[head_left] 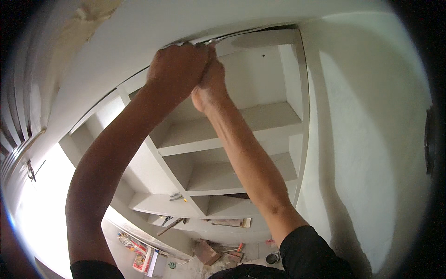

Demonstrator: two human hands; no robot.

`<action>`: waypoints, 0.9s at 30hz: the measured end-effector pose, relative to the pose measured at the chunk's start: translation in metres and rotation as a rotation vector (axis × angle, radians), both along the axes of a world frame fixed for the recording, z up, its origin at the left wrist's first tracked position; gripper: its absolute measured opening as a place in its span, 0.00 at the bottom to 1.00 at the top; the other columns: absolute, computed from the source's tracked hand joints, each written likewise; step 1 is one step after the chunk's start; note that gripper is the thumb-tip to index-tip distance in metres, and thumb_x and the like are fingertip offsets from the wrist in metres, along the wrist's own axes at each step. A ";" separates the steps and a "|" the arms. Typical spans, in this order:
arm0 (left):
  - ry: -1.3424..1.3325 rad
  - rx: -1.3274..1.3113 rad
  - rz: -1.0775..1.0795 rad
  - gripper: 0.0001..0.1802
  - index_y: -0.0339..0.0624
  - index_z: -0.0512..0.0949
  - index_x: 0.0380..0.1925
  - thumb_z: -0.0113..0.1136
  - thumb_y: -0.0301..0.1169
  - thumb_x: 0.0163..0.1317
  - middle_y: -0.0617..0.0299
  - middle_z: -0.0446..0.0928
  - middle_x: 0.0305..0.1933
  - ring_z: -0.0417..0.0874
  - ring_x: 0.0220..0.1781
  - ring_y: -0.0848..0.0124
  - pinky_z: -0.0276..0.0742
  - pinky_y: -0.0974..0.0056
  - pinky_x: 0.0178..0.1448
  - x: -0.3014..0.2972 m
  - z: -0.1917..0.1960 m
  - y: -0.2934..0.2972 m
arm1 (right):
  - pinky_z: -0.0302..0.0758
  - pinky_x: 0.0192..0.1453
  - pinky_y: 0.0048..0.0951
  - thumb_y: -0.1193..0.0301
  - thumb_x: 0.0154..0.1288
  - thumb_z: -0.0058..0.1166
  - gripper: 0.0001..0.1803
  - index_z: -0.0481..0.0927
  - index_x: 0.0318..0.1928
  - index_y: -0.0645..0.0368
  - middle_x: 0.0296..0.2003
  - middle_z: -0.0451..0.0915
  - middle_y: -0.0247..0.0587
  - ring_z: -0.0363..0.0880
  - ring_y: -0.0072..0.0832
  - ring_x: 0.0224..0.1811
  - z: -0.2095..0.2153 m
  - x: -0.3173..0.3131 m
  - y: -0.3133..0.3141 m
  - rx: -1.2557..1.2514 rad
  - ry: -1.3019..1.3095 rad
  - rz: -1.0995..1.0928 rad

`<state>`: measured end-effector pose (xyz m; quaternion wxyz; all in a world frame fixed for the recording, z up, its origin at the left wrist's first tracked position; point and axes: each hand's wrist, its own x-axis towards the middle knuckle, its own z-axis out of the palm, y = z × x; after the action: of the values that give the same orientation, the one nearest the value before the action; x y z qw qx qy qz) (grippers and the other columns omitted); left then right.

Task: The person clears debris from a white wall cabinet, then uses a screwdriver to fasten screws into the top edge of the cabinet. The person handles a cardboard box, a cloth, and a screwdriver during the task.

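At top middle, the bare left hand (179,69) and right hand (213,80) curl together by white box shelves (265,132), maybe for steadiness, hold unclear.

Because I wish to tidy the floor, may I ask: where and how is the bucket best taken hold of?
Probably take the bucket by its rim, coming from above: it seems to stand upright, its round mouth facing up. I cannot make out a handle.
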<state>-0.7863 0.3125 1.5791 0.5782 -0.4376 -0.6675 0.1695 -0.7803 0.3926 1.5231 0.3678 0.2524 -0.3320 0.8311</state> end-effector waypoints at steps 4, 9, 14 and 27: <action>0.022 0.045 -0.075 0.08 0.38 0.80 0.41 0.62 0.28 0.63 0.50 0.86 0.35 0.91 0.37 0.57 0.89 0.56 0.40 0.000 -0.002 -0.005 | 0.76 0.63 0.38 0.49 0.84 0.28 0.28 0.71 0.61 0.57 0.55 0.77 0.40 0.77 0.30 0.60 0.002 0.005 -0.007 -0.018 -0.010 0.016; -0.018 0.002 0.022 0.12 0.39 0.78 0.47 0.61 0.30 0.65 0.51 0.85 0.35 0.90 0.38 0.57 0.89 0.55 0.41 -0.012 0.006 0.002 | 0.75 0.66 0.37 0.49 0.83 0.30 0.28 0.70 0.62 0.59 0.56 0.78 0.41 0.77 0.30 0.60 0.005 -0.005 -0.009 -0.032 0.040 0.077; 0.023 0.046 -0.063 0.06 0.38 0.82 0.38 0.61 0.28 0.64 0.49 0.86 0.33 0.91 0.37 0.58 0.89 0.56 0.40 -0.006 0.000 -0.005 | 0.76 0.66 0.37 0.49 0.84 0.30 0.29 0.70 0.63 0.60 0.56 0.78 0.41 0.77 0.30 0.61 0.004 -0.002 -0.008 -0.043 -0.022 0.025; -0.066 0.037 0.051 0.12 0.39 0.78 0.46 0.63 0.29 0.64 0.50 0.86 0.36 0.90 0.39 0.56 0.90 0.54 0.40 -0.010 0.001 -0.014 | 0.77 0.65 0.37 0.49 0.84 0.29 0.27 0.70 0.62 0.57 0.55 0.78 0.39 0.78 0.28 0.59 0.004 -0.001 -0.019 -0.035 -0.043 0.070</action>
<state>-0.7966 0.2986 1.5804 0.5595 -0.4150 -0.7000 0.1572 -0.7809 0.3733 1.5271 0.3357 0.2395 -0.3163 0.8543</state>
